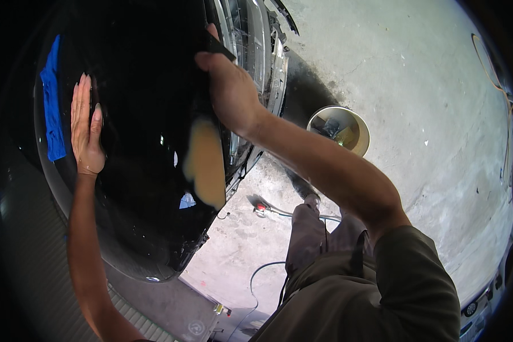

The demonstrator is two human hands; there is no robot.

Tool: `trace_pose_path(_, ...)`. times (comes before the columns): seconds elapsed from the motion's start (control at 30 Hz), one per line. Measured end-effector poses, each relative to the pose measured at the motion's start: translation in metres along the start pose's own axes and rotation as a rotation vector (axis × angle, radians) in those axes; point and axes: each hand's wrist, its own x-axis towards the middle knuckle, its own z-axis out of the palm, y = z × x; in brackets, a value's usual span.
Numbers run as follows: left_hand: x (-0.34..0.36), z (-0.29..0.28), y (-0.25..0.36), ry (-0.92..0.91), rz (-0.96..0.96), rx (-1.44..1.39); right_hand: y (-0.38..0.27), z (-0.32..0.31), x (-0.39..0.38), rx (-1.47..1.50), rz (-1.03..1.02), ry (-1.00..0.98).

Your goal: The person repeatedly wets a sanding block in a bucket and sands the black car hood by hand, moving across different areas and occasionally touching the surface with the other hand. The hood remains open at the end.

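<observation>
Dark olive T-shirt (336, 302) closest to the camera, then greyish-brown trousers (306, 236) and one shoe (312, 200) on the pale concrete floor (416, 74). Both forearms bare and reaching out to a glossy black car panel (142, 102). Got a matte tan patch (205, 162) on it, right by the panel's right edge, toward the near corner, with a couple of bright reflections just left of it.

Left hand (87, 125) over near the panel's left edge, palm down and fingers together, thumb out a bit, so a wide, flat grip on the paint. Crumpled blue strip (52, 102) just beside it, along that same edge; can't tell if tape or cloth.

Right hand (233, 85) past the tan patch, up along the right edge, grip closed around a dark flat block (221, 48). Can't tell what kind, kinda lost against the black. Headlight (253, 40) just beyond that edge.

Down on the floor, a hose (279, 213) with a red fitting (260, 207) near the shoe, then a round pale bucket (359, 126) with some dark stuff (329, 126) inside. Way off by the floor's right edge, a thin tan cord (480, 48) and a vehicle wheel (470, 308).
</observation>
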Motion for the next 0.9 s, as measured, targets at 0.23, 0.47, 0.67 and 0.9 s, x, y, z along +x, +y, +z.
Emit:
trace_pose_path(0.23, 0.001, -0.002, 0.001, -0.015, -0.009, -0.008, -0.038, 0.087, -0.143, 0.356, -0.055, 0.077)
trace_pose_path(0.47, 0.002, -0.004, 0.009, -0.006, -0.019, 0.018, -0.044, 0.012, 0.011, -0.539, -0.11, 0.18)
trace_pose_path(0.67, 0.003, -0.008, 0.015, 0.0, -0.021, 0.029, -0.07, 0.028, 0.026, -0.944, -0.219, -0.028)
trace_pose_path(0.9, 0.002, -0.008, 0.014, -0.016, -0.054, 0.035, -0.066, -0.004, 0.069, -1.048, -0.313, -0.098)
